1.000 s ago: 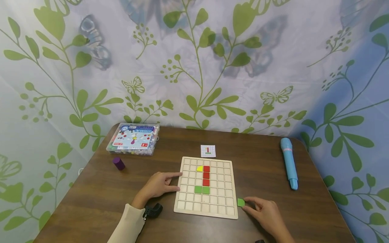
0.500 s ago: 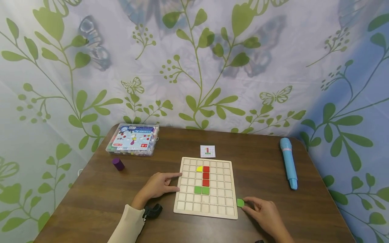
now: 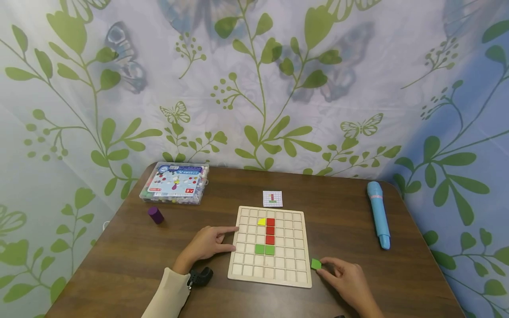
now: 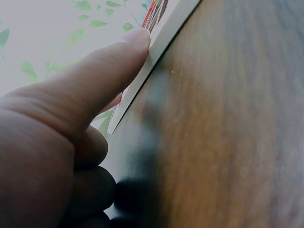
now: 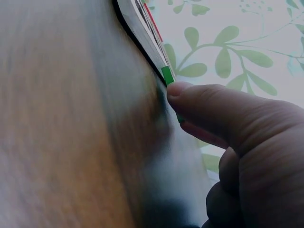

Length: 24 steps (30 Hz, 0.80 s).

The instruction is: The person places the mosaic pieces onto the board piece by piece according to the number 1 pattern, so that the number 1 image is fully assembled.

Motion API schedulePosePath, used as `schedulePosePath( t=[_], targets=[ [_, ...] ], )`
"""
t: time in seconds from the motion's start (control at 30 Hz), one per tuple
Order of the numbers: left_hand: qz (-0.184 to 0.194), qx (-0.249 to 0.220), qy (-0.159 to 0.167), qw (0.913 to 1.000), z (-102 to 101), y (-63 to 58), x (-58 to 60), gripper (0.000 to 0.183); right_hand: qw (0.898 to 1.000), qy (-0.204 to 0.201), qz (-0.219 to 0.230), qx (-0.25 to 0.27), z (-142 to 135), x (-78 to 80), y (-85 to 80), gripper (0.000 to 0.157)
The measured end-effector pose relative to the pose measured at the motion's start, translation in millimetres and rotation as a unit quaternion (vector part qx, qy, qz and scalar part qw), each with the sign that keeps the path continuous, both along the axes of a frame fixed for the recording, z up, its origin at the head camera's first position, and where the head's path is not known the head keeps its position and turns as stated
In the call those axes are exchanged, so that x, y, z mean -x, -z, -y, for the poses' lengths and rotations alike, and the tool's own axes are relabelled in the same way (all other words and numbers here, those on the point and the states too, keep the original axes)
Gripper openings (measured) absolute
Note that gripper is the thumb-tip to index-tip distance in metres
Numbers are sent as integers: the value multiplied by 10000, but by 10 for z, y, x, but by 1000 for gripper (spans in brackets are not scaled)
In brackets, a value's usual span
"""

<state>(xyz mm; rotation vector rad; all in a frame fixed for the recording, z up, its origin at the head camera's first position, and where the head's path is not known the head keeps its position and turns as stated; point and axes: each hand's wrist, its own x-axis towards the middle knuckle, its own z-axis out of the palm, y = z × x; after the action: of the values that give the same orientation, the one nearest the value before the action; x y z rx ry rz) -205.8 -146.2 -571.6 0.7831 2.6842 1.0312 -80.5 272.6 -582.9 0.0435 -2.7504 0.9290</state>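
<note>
A pale wooden grid board (image 3: 279, 260) lies on the table. Set in its cells are several red tiles (image 3: 270, 231) in a column, a yellow tile (image 3: 262, 221) with a rounded corner, and two green tiles (image 3: 260, 249) side by side. At the board's left edge, my left hand (image 3: 205, 243) touches the frame with straight index finger and thumb; its other fingers are curled under in the left wrist view. Just off the right edge, my right hand (image 3: 345, 279) pinches a green square tile (image 3: 316, 264) between thumb and index finger. That tile appears edge-on in the right wrist view.
Behind the board lies a small printed pattern card (image 3: 272, 198). A clear plastic box of small coloured parts (image 3: 175, 183) stands back left, with a purple cylinder (image 3: 156, 215) before it. Far right is a blue microphone-shaped object (image 3: 378, 214). A patterned cloth hangs behind the table.
The green tile in my right hand has turned and tilted slightly beside the board. My left hand and the tiles on the board have kept their places.
</note>
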Motion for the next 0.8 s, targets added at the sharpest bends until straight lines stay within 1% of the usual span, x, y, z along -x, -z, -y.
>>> schedulePosePath(
  t=[0.2,0.37,0.53,0.63,0.8],
  targets=[
    [13,-10,18,10000,5,14,3,60,9999,-10,44,-165,7,-9,-11,21],
    [14,18,43,10000,8,22,19,61,9999,23,-14,-153,16,-5,-27,22],
    [-1,36,34,10000,-9,5,27,60,9996,135,191,-151,26,18,-92,22],
    [-1,60,17,10000,-6,9,16,60,9995,151,220,-138,30,28,-124,22],
    [57,57,7,10000,11,21,10,61,9998,41,189,-73,52,37,-150,23]
  ],
)
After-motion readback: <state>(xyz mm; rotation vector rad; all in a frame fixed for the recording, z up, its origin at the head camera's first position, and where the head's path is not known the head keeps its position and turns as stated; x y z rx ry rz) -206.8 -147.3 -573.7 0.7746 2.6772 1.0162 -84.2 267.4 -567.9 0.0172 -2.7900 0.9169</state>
